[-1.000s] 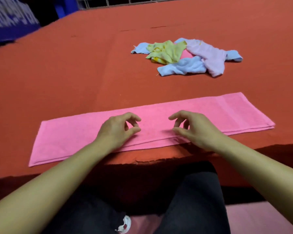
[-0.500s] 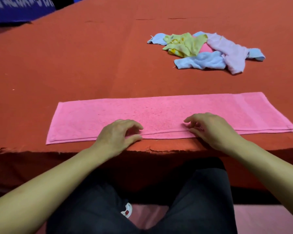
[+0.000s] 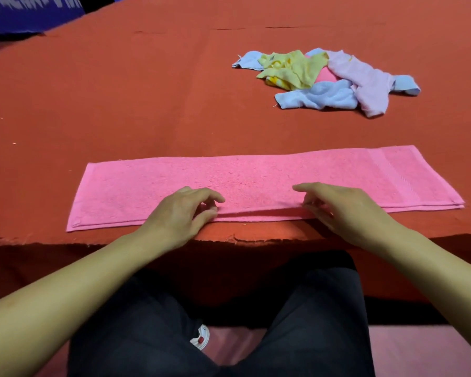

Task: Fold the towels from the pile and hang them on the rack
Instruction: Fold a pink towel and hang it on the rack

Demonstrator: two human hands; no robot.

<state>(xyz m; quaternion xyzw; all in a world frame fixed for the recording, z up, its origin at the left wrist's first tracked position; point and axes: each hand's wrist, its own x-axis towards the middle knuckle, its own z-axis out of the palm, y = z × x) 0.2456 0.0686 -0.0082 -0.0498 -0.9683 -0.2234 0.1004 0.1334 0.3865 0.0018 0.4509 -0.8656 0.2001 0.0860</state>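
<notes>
A pink towel (image 3: 256,180), folded lengthwise into a long strip, lies flat along the front edge of the red table (image 3: 120,91). My left hand (image 3: 180,216) sits at the towel's near edge left of centre, thumb and curled fingers pinching that edge. My right hand (image 3: 346,210) does the same right of centre. Between the hands the near edge is slightly lifted. The pile of crumpled towels (image 3: 324,77), blue, yellow, pink and pale lilac, lies at the back right, well apart from both hands. No rack is in view.
The table's front edge (image 3: 242,239) runs just below the pink towel, with my dark-trousered legs (image 3: 229,322) under it. A blue banner (image 3: 30,14) stands beyond the far left corner.
Both hands have slid from the middle of the pink towel back to its near edge and taken hold of it. The towel and the pile stayed in place.
</notes>
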